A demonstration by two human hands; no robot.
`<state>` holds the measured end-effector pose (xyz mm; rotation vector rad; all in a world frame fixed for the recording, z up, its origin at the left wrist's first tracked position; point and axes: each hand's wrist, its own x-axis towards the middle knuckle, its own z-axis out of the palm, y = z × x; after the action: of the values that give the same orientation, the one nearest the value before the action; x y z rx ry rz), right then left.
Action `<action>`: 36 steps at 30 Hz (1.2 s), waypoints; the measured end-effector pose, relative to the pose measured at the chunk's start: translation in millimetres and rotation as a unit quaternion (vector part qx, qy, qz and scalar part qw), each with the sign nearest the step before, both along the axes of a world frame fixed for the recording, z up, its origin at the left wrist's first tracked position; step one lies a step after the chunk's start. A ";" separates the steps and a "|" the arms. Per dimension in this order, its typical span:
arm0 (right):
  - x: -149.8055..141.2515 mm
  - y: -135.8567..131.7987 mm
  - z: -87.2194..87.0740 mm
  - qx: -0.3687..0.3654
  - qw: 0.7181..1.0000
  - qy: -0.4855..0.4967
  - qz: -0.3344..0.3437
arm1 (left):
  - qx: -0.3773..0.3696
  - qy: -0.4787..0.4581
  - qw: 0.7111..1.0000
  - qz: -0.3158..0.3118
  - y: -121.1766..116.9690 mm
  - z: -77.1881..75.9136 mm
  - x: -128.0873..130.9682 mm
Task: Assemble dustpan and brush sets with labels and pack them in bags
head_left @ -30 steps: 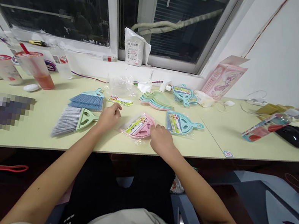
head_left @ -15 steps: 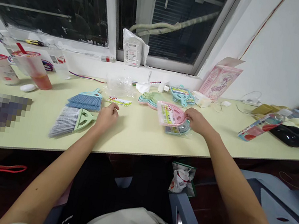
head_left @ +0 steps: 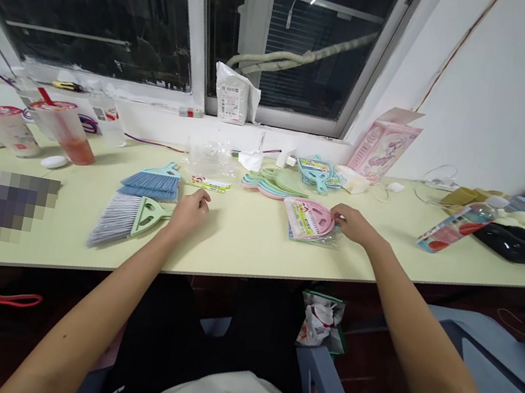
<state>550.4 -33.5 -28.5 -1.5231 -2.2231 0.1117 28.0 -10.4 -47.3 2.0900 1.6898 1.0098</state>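
My right hand rests on the pale table, fingers closed on the handle end of a pink dustpan in clear wrap. That pink dustpan lies on top of a blue wrapped one, of which only an edge shows. My left hand lies on the table with its fingers curled and nothing in them. It sits just right of the green handle of a grey-bristled brush. A blue brush lies behind that one.
A stack of bare pastel dustpans, a printed label card and clear bags lie behind my hands. More wrapped sets and a pink box stand at the back. Two drink cups are far left. A crumpled bag lies under the table.
My right hand carried the pink wrapped dustpan from the table's middle to the right and laid it on the blue wrapped one. My left hand stayed by the green brush handle.
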 end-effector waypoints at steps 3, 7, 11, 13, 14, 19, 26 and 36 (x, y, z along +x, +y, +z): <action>0.1 -4.5 4.2 -0.001 1.000 -0.018 -0.010 | 0.011 0.000 1.000 -0.007 1.5 -1.6 -0.3; -0.4 -2.3 2.4 -0.009 0.999 -0.049 -0.010 | 0.007 0.012 1.000 -0.012 2.3 -2.3 -0.2; -5.1 0.2 -0.5 -0.016 0.996 -0.078 -0.026 | 0.002 0.011 1.000 -0.015 2.6 -2.4 -0.5; -7.9 -1.1 0.1 -0.007 0.994 -0.101 -0.029 | 0.005 0.011 1.000 -0.018 2.9 -2.6 -0.6; -9.1 -2.2 0.9 -0.002 0.993 -0.114 -0.030 | 0.007 0.011 1.000 -0.019 2.9 -2.6 -0.6; -10.9 -7.3 7.1 0.006 0.991 -0.134 -0.025 | 0.006 0.015 1.000 -0.015 2.3 -1.6 0.0; -5.8 -12.1 12.4 -0.012 0.994 -0.102 -0.025 | 0.015 0.013 1.000 -0.023 2.2 -2.0 -0.2; -3.5 -11.0 14.9 -0.027 0.990 -0.127 -0.049 | 0.006 0.055 0.998 -0.016 0.2 1.4 0.7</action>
<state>546.9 -44.5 -13.7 -1.7600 -2.3492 -0.0564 28.7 -10.3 -46.0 2.2109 1.6983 0.9141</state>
